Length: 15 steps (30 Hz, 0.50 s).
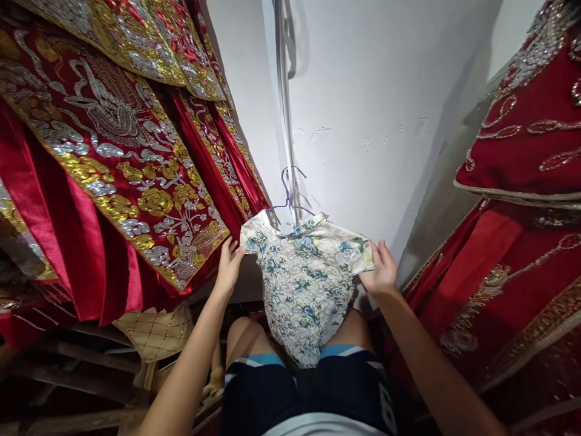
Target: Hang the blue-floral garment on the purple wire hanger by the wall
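Observation:
A short-sleeved floral shirt (308, 278), white with blue, green and yellow flowers, hangs in front of me on a purple hanger (287, 192). My left hand (229, 263) pinches the edge of the sleeve on the left, thumb in front. The other sleeve is gripped by my right hand (380, 267), whose fingers are partly behind the cloth. Both sleeves are spread outward, and the shirt's lower end hangs over my lap. The hanger's hook rises beside a pale vertical strip (282, 91) on the wall; I cannot tell what it hooks onto.
Red garments with gold and silver embroidery (136, 151) hang close on the left. Beaded red garments (521, 151) hang on the right. A white wall (363, 91) stands ahead. At lower left are a gold quilted piece (157, 333) and wooden slats (86, 354).

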Available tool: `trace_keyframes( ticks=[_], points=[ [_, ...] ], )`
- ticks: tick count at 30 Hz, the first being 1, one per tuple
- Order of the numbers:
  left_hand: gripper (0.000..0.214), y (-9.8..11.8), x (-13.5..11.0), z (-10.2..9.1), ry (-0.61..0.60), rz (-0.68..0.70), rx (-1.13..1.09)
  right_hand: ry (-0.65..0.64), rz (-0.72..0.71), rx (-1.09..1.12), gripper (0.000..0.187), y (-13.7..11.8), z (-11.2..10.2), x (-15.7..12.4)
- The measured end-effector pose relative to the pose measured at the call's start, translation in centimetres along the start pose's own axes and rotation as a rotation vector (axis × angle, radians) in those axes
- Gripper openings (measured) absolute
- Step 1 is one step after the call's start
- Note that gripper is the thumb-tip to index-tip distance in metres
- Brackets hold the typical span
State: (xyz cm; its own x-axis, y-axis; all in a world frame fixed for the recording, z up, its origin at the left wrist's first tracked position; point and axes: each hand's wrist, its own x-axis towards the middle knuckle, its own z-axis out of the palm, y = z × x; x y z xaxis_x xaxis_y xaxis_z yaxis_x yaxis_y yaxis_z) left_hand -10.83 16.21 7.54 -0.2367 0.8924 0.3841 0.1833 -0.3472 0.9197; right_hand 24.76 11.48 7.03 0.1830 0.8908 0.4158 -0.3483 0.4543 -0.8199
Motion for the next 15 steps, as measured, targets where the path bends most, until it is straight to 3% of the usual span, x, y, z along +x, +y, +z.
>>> trace_keyframes(
  ticks=[3,5,7,11,15],
  points=[
    [0.081,0.0,0.0,1.5,-0.037,0.066,0.016,-0.028,-0.031,-0.111,0.042,-1.8,0.4,-0.7],
    [0.085,1.0,-0.4,2.3,-0.071,0.222,0.127,-0.051,-0.143,-0.288,0.031,-3.1,1.2,-0.7],
    [0.092,2.5,-1.0,2.8,-0.109,0.390,0.316,0.012,-0.257,-0.343,0.020,-4.4,1.9,-0.1],
    [0.110,5.4,-1.8,3.7,-0.184,0.575,0.614,0.135,-0.320,-0.118,0.009,-7.1,3.3,3.5],
    [0.117,6.2,-1.9,4.8,-0.108,0.550,0.626,-0.039,-0.309,0.020,0.012,-9.9,6.5,5.6]
  ],
)
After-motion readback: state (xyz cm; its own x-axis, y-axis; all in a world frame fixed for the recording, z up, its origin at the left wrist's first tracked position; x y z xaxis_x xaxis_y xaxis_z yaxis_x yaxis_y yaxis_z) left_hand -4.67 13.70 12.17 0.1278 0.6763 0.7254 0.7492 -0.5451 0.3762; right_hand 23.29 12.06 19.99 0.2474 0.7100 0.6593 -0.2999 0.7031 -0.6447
